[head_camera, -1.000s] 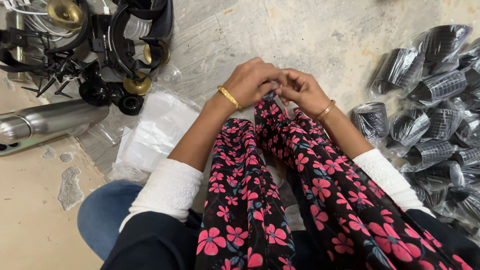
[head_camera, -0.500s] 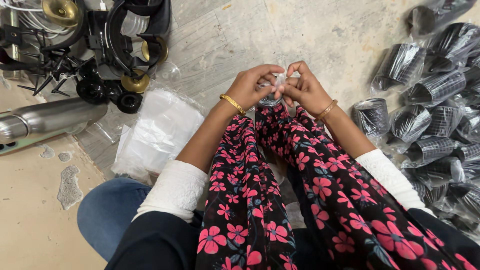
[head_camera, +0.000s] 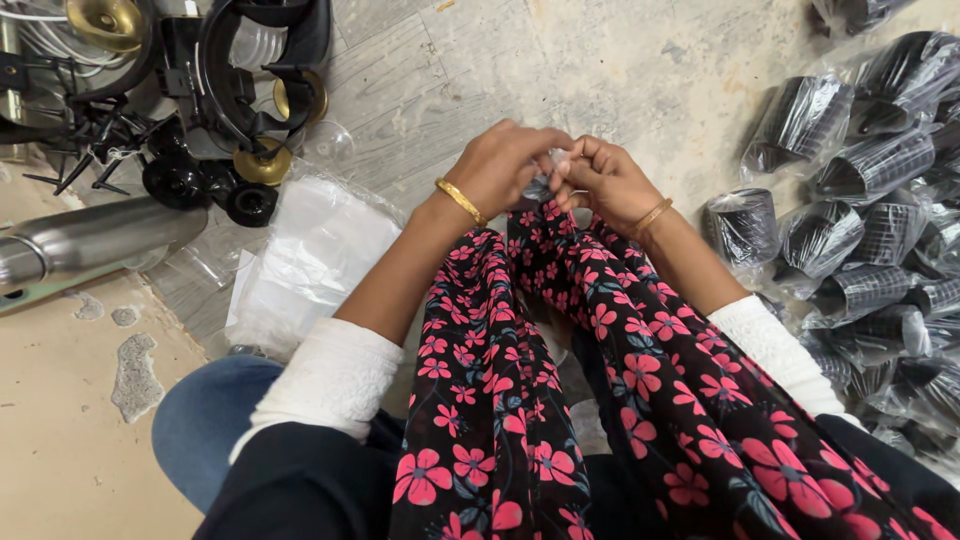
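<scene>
Both hands have drawn closer together: left hand (head_camera: 505, 165) and right hand (head_camera: 605, 180) now pinch a small clear plastic-wrapped piece (head_camera: 545, 185) above the black red-flowered scarf (head_camera: 560, 400).

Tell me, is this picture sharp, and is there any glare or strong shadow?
Head view: mostly sharp with soft, even light; glare streaks the steel tube and the wrapped black parts; both hands meet around something small, too hidden to identify; edges bow slightly.
</scene>
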